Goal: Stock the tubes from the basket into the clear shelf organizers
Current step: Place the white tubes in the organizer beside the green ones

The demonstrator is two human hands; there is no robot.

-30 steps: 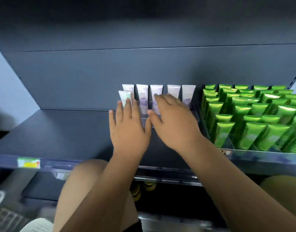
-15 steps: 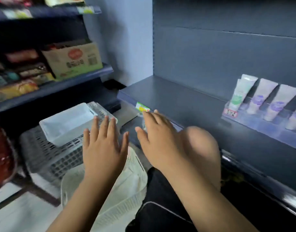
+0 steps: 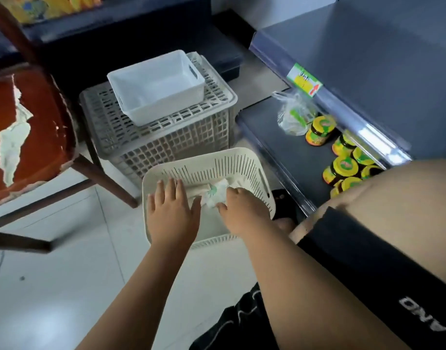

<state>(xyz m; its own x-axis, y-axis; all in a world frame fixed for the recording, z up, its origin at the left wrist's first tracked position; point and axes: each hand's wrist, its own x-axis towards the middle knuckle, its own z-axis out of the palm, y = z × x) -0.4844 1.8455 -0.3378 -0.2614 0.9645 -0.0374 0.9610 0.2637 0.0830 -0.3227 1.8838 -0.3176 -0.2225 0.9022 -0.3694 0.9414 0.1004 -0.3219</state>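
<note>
Tubes, white soft plastic with green print (image 3: pixel 213 195), lie in a heap at the middle of the cream slotted plastic basket (image 3: pixel 216 169) on the pale tiled floor (image 3: pixel 52 286). Left hand (image 3: pixel 174 213) is flat over the basket's left rim, fingers straight and spread. Right hand (image 3: pixel 244 213) is on the tubes, fingers bent; cannot tell if they grip. The far rim is just beside a grey lattice crate (image 3: pixel 166 142), and the right rim is near the dark low shelf's edge (image 3: pixel 274 157). Open floor near left.

Soft light is brightening the pale floor (image 3: pixel 52 286) at the near left, while the far shelves (image 3: pixel 116 34) are sitting in shadow. Glare is streaking the right shelf's edge strip (image 3: pixel 375 141), and the wide lens is bending straight lines near the borders.
</note>
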